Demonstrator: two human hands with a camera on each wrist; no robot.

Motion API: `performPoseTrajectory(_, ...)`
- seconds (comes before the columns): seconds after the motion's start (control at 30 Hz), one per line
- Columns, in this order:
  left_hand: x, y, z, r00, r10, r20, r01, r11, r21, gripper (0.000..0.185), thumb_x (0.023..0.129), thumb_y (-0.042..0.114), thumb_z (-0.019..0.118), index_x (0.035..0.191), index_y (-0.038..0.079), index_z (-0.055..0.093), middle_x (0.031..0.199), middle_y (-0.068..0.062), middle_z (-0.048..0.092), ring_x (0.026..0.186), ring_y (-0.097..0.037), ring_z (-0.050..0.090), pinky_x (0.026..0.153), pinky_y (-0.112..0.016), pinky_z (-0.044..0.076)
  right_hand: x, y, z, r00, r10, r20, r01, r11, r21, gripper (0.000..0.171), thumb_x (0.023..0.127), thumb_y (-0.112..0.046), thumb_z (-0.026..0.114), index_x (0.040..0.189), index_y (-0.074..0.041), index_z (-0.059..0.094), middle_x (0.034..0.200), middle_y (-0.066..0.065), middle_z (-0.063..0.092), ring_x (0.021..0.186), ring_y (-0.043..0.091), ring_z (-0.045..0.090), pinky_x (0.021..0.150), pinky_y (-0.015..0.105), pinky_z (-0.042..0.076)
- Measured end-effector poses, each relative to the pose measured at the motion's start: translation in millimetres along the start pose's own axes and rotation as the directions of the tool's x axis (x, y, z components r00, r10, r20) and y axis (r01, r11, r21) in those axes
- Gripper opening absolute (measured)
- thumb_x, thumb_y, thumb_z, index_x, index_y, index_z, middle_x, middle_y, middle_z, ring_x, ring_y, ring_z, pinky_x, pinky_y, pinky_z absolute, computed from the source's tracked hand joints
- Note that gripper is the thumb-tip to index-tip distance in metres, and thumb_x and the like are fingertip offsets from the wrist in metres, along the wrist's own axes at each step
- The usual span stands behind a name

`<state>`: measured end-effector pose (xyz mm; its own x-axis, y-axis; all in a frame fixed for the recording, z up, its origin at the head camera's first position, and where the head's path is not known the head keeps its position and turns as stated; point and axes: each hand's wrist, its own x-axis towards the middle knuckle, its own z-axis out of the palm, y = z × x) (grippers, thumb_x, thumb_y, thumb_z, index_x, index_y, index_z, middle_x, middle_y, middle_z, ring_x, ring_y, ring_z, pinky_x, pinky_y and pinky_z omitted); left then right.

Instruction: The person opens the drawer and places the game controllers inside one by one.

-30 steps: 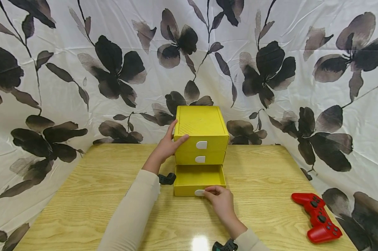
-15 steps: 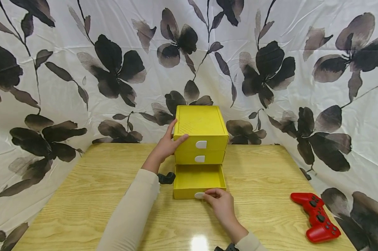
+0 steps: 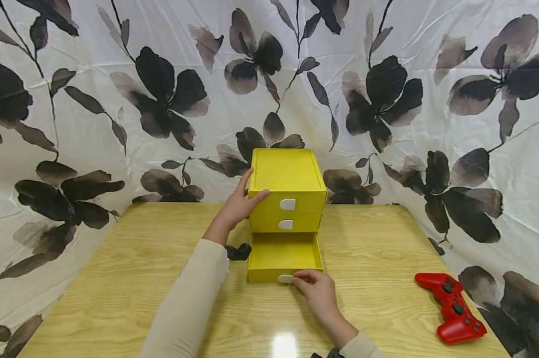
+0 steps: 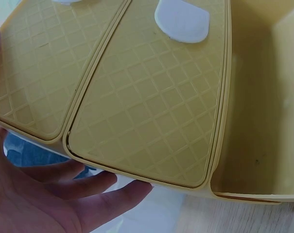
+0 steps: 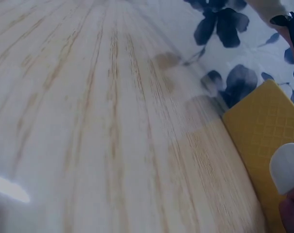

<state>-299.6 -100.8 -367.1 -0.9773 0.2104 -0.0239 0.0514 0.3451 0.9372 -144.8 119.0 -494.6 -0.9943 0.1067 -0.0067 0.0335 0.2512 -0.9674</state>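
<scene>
A yellow three-drawer box (image 3: 287, 179) stands at the back middle of the wooden table (image 3: 139, 278). Its bottom drawer (image 3: 284, 256) is pulled out and looks empty. My left hand (image 3: 241, 201) rests flat against the box's left side, thumb on the front corner; in the left wrist view the straight fingers (image 4: 83, 194) lie along the box's side (image 4: 137, 97). My right hand (image 3: 314, 288) pinches the white handle (image 3: 285, 279) on the bottom drawer's front. In the right wrist view, a fingertip (image 5: 293, 216) touches that handle (image 5: 286, 167).
A red game controller (image 3: 450, 308) lies near the table's front right corner. A flower-printed cloth (image 3: 117, 99) hangs behind and around the table. The wood left of the box and in front of the drawer is bare.
The bottom drawer has slid out a little further toward me with my right hand on its handle. The left hand has stayed on the box's side.
</scene>
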Motion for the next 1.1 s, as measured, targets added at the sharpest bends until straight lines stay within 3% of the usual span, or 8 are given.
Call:
performPoseTrajectory(0.17,0.3,-0.1,-1.3,1.000,0.002,0.010,-0.002,1.000,-0.008,0.094,0.077,0.067,0.065,0.145,0.061,0.002,0.158,-0.008,0.027,0.131,-0.034,0.049,0.092,-0.054,0.051,-2,-2,-5,1.000,-0.031,-0.003,0.031,0.999,-0.009,0.010,0.081,-0.017,0.078,0.089,-0.012,0.077,0.091,0.005,0.074,0.077,0.011,0.065,0.063,0.019,0.051)
performPoseTrajectory(0.27,-7.1,10.9,-2.1,1.000,-0.007,0.019,0.007,1.000,-0.005,0.093,0.083,0.060,0.065,0.150,0.053,0.000,0.158,-0.011,0.027,0.131,-0.035,0.049,0.092,-0.054,0.051,-3,-5,-11,0.999,-0.042,-0.009,0.042,0.999,-0.013,0.010,0.081,-0.018,0.078,0.089,-0.012,0.077,0.091,0.004,0.074,0.077,0.011,0.065,0.063,0.020,0.051)
performPoseTrajectory(0.4,-6.8,7.6,-0.2,1.000,-0.006,0.003,0.006,1.000,-0.003,0.096,0.078,0.067,0.065,0.149,0.055,0.002,0.157,-0.011,0.029,0.130,-0.034,0.050,0.091,-0.053,0.052,-4,-6,-20,0.999,-0.053,-0.012,0.053,0.998,-0.026,0.011,0.081,-0.018,0.078,0.090,-0.012,0.077,0.090,0.004,0.074,0.076,0.012,0.066,0.063,0.021,0.052)
performPoseTrajectory(0.5,0.6,-5.6,1.7,1.000,-0.002,-0.015,0.002,1.000,-0.010,0.098,0.069,0.074,0.067,0.144,0.063,0.004,0.157,-0.009,0.030,0.129,-0.033,0.050,0.090,-0.053,0.053,-4,-5,-28,0.997,-0.068,-0.023,0.067,0.997,-0.047,0.009,0.081,-0.015,0.077,0.089,-0.011,0.077,0.088,0.005,0.074,0.075,0.011,0.067,0.063,0.021,0.053)
performPoseTrajectory(0.87,-2.8,1.7,0.2,0.999,-0.034,0.009,0.034,0.999,-0.018,0.093,0.081,0.061,0.066,0.147,0.059,0.000,0.158,-0.010,0.028,0.132,-0.034,0.048,0.091,-0.053,0.052,-3,-8,-61,0.992,-0.097,-0.081,0.084,0.986,-0.144,0.005,0.081,-0.008,0.076,0.085,-0.010,0.076,0.083,0.002,0.074,0.070,0.008,0.065,0.062,0.022,0.053)
performPoseTrajectory(1.1,-3.0,2.4,1.0,1.000,-0.020,0.003,0.020,1.000,-0.012,0.093,0.076,0.069,0.066,0.144,0.063,0.002,0.156,-0.011,0.032,0.130,-0.033,0.050,0.091,-0.050,0.053,-2,-10,-81,0.982,-0.159,-0.097,0.130,0.959,-0.252,0.006,0.080,-0.007,0.075,0.086,-0.009,0.077,0.082,0.002,0.074,0.069,0.004,0.064,0.064,0.020,0.052)
